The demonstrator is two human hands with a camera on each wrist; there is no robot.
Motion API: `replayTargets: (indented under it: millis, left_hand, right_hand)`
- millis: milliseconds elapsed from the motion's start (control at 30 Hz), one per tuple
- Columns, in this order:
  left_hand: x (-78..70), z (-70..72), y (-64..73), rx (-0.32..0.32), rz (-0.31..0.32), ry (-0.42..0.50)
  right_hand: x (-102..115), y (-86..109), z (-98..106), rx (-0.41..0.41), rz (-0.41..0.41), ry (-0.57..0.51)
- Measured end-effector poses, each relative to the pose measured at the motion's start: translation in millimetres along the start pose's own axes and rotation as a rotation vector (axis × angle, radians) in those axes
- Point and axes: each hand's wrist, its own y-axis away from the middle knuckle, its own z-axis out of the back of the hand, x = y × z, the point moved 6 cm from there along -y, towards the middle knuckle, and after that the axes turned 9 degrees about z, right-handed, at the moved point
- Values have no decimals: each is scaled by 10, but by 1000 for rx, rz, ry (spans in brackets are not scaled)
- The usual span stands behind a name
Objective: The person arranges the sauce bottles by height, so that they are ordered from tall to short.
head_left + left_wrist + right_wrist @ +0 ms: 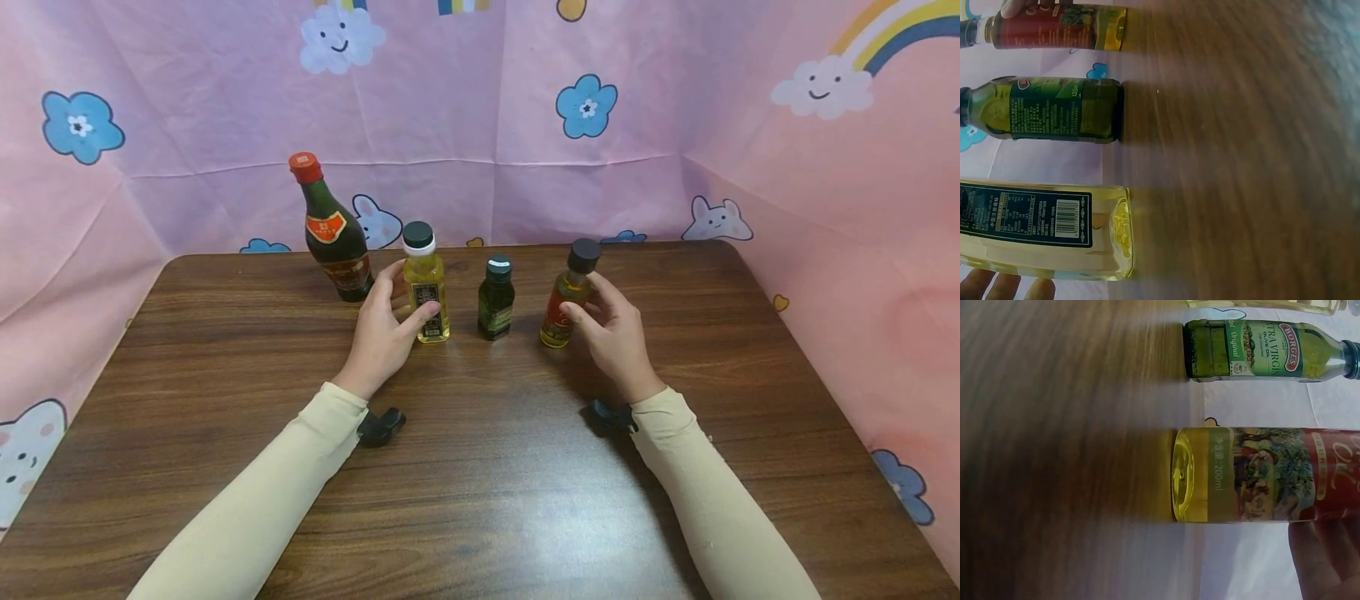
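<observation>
Fingers (pixel 388 276) of the left hand (pixel 381 333) and right hand (pixel 621 335), half-closed round a square-sided yellow-oil bottle (pixel 427 277) and a red-labelled oil bottle (pixel 556 314) respectively, presumably steady both upright on the worktop (pixel 487 467), flanking the untouched Borges olive oil bottle (pixel 495 303).

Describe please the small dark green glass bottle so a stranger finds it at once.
On the brown wooden table, look between the left hand and right hand. There stands the small dark green glass bottle. Unlike its neighbours, the square yellow bottle and round red-labelled bottle, it is in no hand.
</observation>
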Motion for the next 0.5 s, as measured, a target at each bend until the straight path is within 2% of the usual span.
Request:
replayTargets:
  millis: [233,500]
  left_hand:
    - [-6,10,10,-23,6,-11]
    - [-3,1,27,-15,31,-16]
  right_hand:
    - [11,-20,-23,8,-11,16]
    - [-4,0,-16,6,-20,23]
